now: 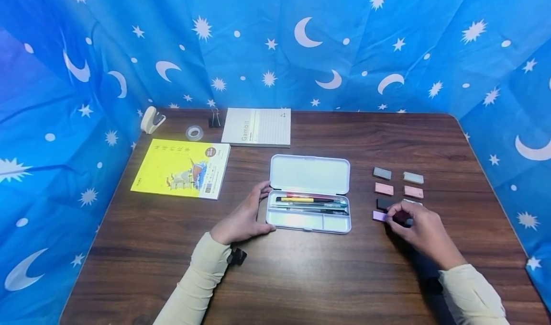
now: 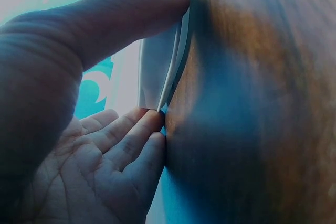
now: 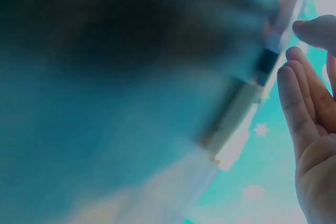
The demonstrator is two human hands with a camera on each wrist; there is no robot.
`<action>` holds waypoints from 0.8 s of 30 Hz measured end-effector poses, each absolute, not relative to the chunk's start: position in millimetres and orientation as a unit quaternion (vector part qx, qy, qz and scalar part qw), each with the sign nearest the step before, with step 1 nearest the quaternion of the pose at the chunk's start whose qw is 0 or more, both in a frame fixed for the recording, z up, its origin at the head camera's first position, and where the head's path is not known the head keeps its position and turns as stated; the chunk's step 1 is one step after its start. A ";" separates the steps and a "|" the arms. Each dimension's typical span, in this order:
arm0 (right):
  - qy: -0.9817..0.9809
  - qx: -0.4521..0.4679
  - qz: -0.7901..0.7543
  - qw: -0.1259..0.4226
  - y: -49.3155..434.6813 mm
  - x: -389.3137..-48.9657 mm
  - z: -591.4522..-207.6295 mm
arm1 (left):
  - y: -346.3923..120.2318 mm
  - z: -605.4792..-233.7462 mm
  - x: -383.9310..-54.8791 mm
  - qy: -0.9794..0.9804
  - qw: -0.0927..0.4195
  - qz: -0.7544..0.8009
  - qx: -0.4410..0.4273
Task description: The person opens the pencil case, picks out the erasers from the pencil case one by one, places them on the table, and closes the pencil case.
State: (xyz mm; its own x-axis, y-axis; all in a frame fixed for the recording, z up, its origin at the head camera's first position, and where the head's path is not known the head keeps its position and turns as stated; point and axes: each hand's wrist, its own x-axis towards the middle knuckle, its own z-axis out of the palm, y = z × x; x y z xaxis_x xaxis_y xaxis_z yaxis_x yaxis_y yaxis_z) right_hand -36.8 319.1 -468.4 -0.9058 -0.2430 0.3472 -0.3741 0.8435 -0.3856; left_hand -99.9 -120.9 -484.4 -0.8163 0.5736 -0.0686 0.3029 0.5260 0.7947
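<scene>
An open white pencil case (image 1: pixel 310 155) lies on the table, its lid folded back and several pens (image 1: pixel 307 202) in its long compartment. My left hand (image 1: pixel 245 217) holds the case's left end, thumb at the front corner and fingers at the hinge corner. In the left wrist view the thumb (image 2: pixel 131 11) and fingertips rest against the case's edge (image 2: pixel 176 61). To the right, my right hand (image 1: pixel 424 227) pinches the right end of a purple eraser (image 1: pixel 379 216) with thumb and index finger. A black eraser (image 1: pixel 384 204) sits just behind it; my fingers partly hide others.
Behind the right hand lie grey erasers (image 1: pixel 381 173) and pink erasers (image 1: pixel 384 188) in two columns. At the back left are a yellow book (image 1: pixel 172 160), a notebook (image 1: pixel 271 126), a roll of tape (image 1: pixel 194 133), a binder clip (image 1: pixel 214 120) and a white stapler (image 1: pixel 150 120).
</scene>
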 end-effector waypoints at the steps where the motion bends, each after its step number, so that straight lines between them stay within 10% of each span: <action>1: -0.948 0.160 0.233 0.146 315.6 -38.7 -465.2 | -121.1 -484.3 -99.8 0.858 0.164 0.415 0.255; 24: -0.885 -0.086 0.449 -0.081 240.8 -158.1 -437.2 | -121.8 -481.8 -98.5 0.855 0.167 0.426 0.243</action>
